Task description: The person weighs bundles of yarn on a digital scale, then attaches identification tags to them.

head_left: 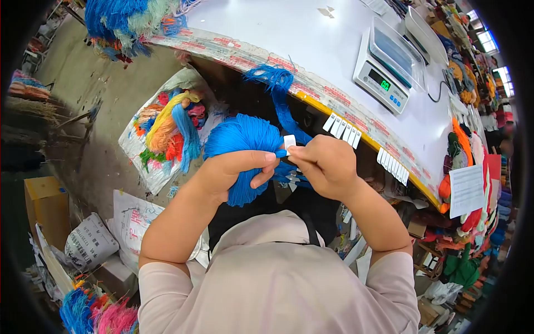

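Note:
A thick bundle of bright blue yarn (242,133) hangs in front of my torso. My left hand (239,170) is wrapped round its narrow neck, thumb pointing right. My right hand (328,167) pinches a small white label (290,142) against the blue strands at that neck; the fingertips of both hands nearly meet there. Another length of blue yarn (285,111) runs from the table edge down behind my right hand. What lies under my curled fingers is hidden.
A white table (267,28) with a taped edge carries a digital scale (384,78). White labels (342,129) line its yellow edge strip. Mixed yarn lies on a white sack (142,161) at left. Blue and pale yarn (125,25) hangs at the table's far left; cardboard boxes (47,206) stand lower left.

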The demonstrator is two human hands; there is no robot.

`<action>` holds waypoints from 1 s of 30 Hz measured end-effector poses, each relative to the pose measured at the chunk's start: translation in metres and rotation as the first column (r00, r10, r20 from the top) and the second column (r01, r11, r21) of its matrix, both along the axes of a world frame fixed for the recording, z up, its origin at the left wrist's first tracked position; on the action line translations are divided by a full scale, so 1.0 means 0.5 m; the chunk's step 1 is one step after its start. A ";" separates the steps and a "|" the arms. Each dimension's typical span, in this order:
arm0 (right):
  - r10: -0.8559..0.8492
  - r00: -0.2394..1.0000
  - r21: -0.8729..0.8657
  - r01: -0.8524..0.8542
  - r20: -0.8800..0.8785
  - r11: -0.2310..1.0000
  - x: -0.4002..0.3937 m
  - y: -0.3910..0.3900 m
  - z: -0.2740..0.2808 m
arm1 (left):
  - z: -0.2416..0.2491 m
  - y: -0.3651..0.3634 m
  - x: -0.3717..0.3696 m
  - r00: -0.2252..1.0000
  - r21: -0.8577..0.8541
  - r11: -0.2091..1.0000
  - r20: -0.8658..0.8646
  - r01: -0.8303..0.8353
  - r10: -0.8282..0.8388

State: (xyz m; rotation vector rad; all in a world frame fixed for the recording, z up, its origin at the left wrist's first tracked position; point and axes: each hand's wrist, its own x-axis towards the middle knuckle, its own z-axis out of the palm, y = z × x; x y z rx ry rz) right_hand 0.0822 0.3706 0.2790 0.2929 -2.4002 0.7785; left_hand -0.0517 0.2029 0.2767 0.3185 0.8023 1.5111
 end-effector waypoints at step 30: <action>0.046 0.827 -0.482 0.281 0.561 0.830 0.074 -0.018 0.130 | 0.024 -0.197 -0.157 0.952 0.047 0.951 0.049 -0.304 0.302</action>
